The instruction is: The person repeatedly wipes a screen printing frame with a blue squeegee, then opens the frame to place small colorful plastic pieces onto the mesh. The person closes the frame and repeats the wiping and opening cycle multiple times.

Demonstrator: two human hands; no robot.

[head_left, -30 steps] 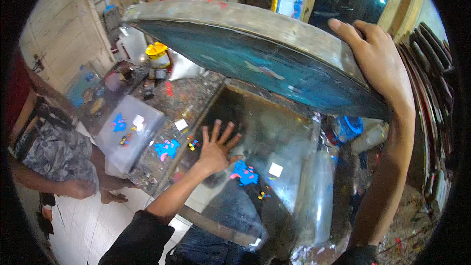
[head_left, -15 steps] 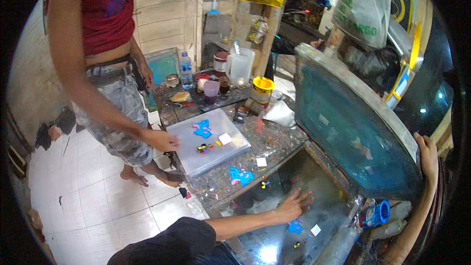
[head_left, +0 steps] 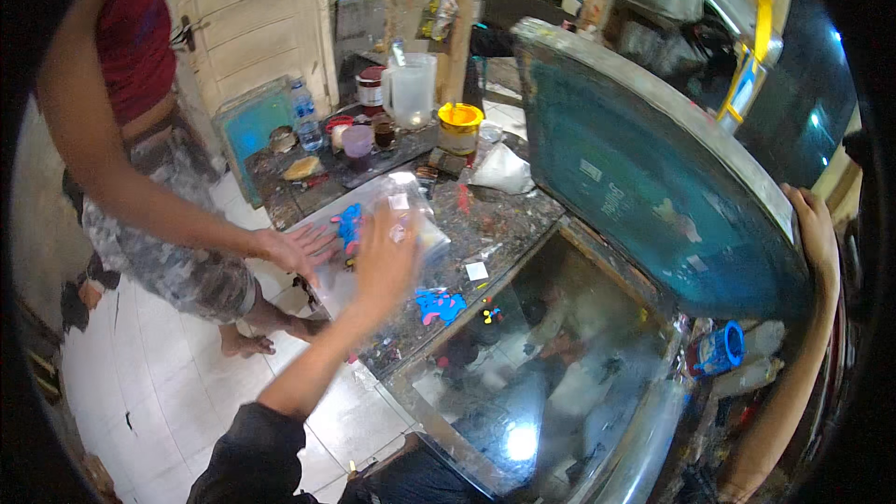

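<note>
My left hand (head_left: 387, 257), blurred by motion, is over the stack of clear plastic sheets (head_left: 331, 285). A clear printed sheet with a white square (head_left: 399, 201) shows at its fingers and looks lifted; its edges are hard to make out. A blue print (head_left: 350, 224) is partly visible beside the hand. At the far right, my right hand (head_left: 814, 229) is closed round the edge of the raised, tilted printing screen (head_left: 635, 187). Below it lies the glass plate (head_left: 551, 373) of the printing bed. A co-worker's hand (head_left: 299, 247) is spread at the stack's left side.
Blue print pieces (head_left: 439, 306) and a white square (head_left: 477, 271) lie along the bench's near edge. Behind stand a water bottle (head_left: 305, 117), a purple cup (head_left: 357, 145), a jug (head_left: 411, 91) and a yellow-rimmed tub (head_left: 458, 126). A blue-rimmed container (head_left: 723, 348) is at right.
My left hand has moved from the glass to the stack at left, and the printed sheet has left the glass. The co-worker's hand has spread at the stack. My right hand still holds the screen.
</note>
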